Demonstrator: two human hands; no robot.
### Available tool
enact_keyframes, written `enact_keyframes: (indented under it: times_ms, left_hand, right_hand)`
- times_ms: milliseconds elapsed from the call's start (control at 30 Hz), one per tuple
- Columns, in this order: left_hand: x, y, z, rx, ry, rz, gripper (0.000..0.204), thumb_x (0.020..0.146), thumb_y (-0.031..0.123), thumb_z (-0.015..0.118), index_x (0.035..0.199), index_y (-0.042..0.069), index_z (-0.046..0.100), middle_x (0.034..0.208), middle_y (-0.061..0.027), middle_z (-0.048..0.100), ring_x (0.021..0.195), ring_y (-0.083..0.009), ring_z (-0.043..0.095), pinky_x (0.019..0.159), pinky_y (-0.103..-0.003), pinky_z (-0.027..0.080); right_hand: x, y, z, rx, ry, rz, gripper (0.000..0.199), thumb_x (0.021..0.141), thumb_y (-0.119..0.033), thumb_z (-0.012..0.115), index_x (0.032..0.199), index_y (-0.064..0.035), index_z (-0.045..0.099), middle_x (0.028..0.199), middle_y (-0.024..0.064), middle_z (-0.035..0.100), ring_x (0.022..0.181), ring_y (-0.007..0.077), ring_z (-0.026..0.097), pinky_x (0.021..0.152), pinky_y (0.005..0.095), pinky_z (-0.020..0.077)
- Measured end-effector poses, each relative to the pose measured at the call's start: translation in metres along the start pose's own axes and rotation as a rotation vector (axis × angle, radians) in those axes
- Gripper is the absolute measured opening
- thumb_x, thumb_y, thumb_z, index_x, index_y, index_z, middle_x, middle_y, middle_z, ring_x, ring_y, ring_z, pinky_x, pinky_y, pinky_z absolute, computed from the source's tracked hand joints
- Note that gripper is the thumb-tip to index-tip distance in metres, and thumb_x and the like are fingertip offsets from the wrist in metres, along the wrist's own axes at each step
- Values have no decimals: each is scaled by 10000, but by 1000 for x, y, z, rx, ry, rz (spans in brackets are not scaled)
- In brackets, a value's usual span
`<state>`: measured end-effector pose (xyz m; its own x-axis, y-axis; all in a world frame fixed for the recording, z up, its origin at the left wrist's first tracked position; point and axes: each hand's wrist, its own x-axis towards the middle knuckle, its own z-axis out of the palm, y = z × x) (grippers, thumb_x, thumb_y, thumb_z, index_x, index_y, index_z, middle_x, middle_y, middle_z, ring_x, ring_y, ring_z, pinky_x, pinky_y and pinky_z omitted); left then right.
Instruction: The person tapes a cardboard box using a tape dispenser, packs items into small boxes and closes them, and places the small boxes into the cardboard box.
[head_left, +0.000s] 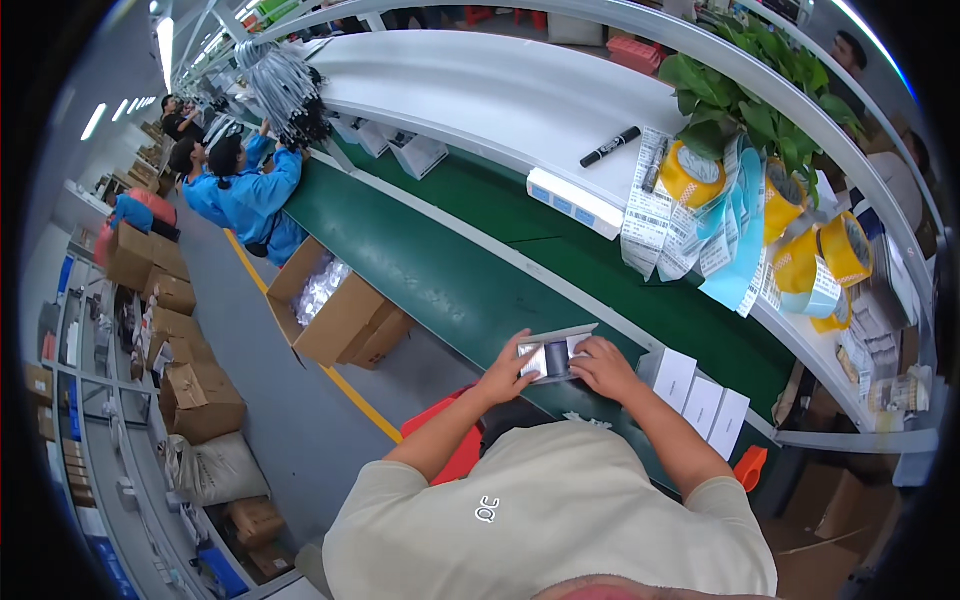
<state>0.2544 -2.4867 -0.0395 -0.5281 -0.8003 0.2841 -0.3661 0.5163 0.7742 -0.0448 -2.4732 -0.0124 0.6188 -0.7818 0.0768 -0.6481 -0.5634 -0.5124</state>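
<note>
A small white box [556, 352] with its lid flap up lies on the near edge of the green conveyor belt [440, 270]. Something dark grey sits inside the box. My left hand [507, 374] grips the box's left side. My right hand [601, 366] rests on the right side with its fingers over the contents. A row of three shut white boxes [700, 395] stands just to the right of my right hand.
An open cardboard carton [335, 305] with clear bags stands on the floor at left. People in blue coats [245, 190] work further up the line. A white shelf [520, 100] carries a black marker [611, 146], tape rolls [690, 172], paper slips and a plant.
</note>
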Motion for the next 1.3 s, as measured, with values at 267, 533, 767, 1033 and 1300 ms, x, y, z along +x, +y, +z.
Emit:
enact_keyframes:
  times_ms: [267, 533, 767, 1033, 1300]
  left_hand:
    - [-19, -7, 26, 45, 278, -49, 668, 812, 156, 816, 1435, 138, 576, 1528, -261, 400, 1393, -425, 442, 1175, -538, 346]
    - [4, 45, -25, 368, -200, 136, 733, 806, 285, 821, 1477, 188, 544, 1551, -275, 367, 1404, -459, 404, 1163, -577, 345]
    - [9, 30, 1, 667, -184, 87, 730, 801, 409, 810, 1472, 269, 560, 1563, -286, 337, 1409, -491, 372, 1168, -564, 337]
    - [13, 36, -5, 504, -174, 96, 639, 833, 315, 787, 1440, 276, 592, 1554, -268, 364, 1377, -468, 400, 1136, -559, 375]
    - [17, 40, -5, 521, -211, 79, 601, 865, 317, 755, 1439, 243, 592, 1557, -267, 363, 1373, -483, 404, 1117, -563, 396]
  right_hand:
    - [0, -12, 14, 348, 511, 272, 631, 816, -248, 810, 1362, -43, 570, 1533, 205, 434, 1403, 412, 430, 1156, 480, 380]
    - [-8, 0, -31, 28, 10, -52, 802, 787, -323, 837, 1471, -112, 477, 1595, 214, 347, 1479, 406, 330, 1185, 495, 353]
    - [18, -14, -22, -206, -74, -42, 810, 820, -401, 793, 1523, -188, 453, 1566, 216, 372, 1421, 417, 370, 1134, 514, 387]
    - [20, -18, -22, -274, -94, -77, 791, 870, -440, 738, 1561, -231, 415, 1533, 233, 395, 1380, 418, 405, 1087, 521, 409]
    - [18, -14, -15, -251, -47, -60, 776, 896, -508, 690, 1565, -234, 409, 1535, 241, 394, 1388, 417, 407, 1092, 548, 389]
